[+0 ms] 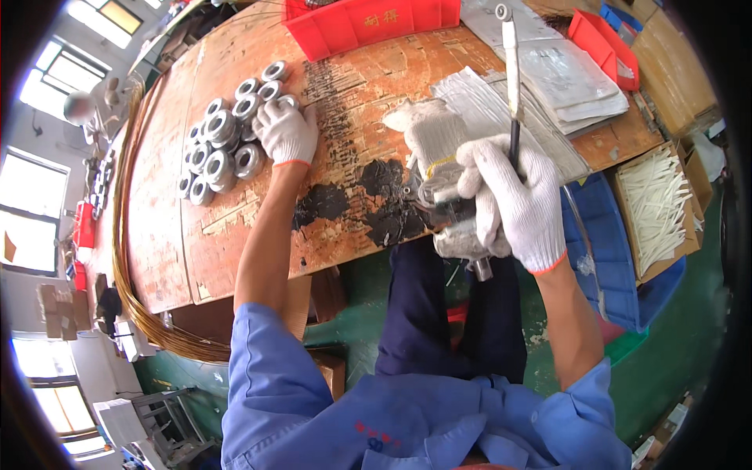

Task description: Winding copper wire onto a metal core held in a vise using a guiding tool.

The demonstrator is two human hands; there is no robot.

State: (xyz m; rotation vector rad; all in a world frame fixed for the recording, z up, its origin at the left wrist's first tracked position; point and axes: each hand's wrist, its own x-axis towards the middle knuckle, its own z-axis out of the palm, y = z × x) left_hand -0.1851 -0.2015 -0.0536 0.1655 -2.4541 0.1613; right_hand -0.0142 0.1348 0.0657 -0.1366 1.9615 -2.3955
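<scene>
Daylight falls through tall windows (33, 186) onto a workshop with a green floor (348, 317) and a scuffed orange-brown wooden counter (157, 243). My white-gloved left hand (287, 131) lies at the right side of a heap of thick grey metal rings (221, 125) on the counter, its fingers slightly parted and touching them; I cannot tell whether they grip one. My white-gloved right hand (523, 197) has its fingers curled closed around a slim rod with a black lower part and a pale metal shaft (511, 70), which points away from me and ends in a small eye. Just beneath that hand, at the counter's near edge, is a grey metal clamping fixture (458, 241), partly covered by my fingers. Near it lies a crumpled off-white cloth (435, 137), beside pale flat sheets (540, 129). A red plastic bin (376, 27) stands at the far side; to my right, a cardboard box (624, 204) holds thin white strips (654, 200).
</scene>
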